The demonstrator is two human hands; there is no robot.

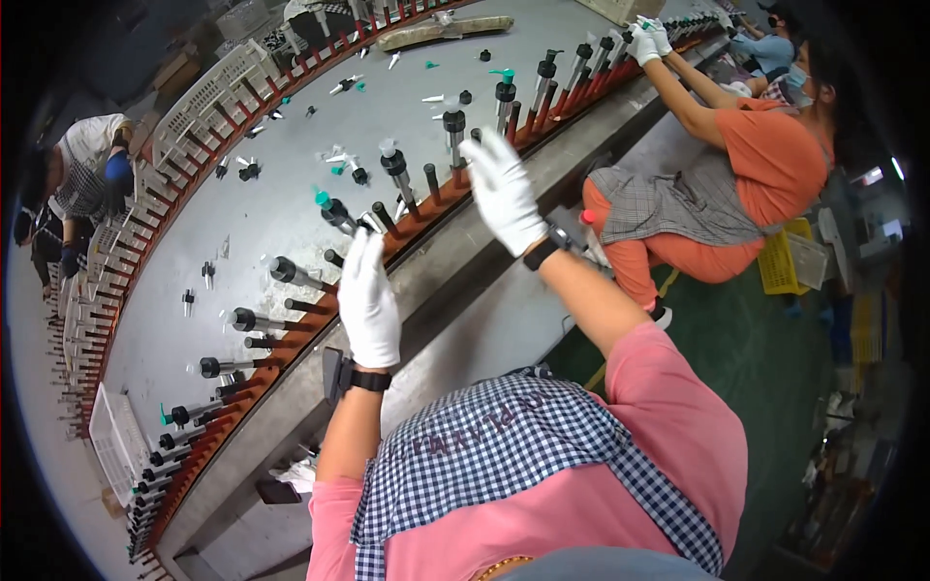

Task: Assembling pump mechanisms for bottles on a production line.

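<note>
Above the curved red rim (426, 208) of the big grey round table, both white-gloved hands hang flat and spread, gripping nothing. The left hand (369, 302) hovers just over a black-collared pump head with a clear tip (341, 215) standing on a rim peg; the right hand (503, 192) is near another such pump (453, 124). The risk, as I judge it, is a loose fingertip brushing a pump off its peg, or a glove snagging on the bare black pegs (433, 181) between them. A co-worker in an orange shirt (775, 155) works further along.
</note>
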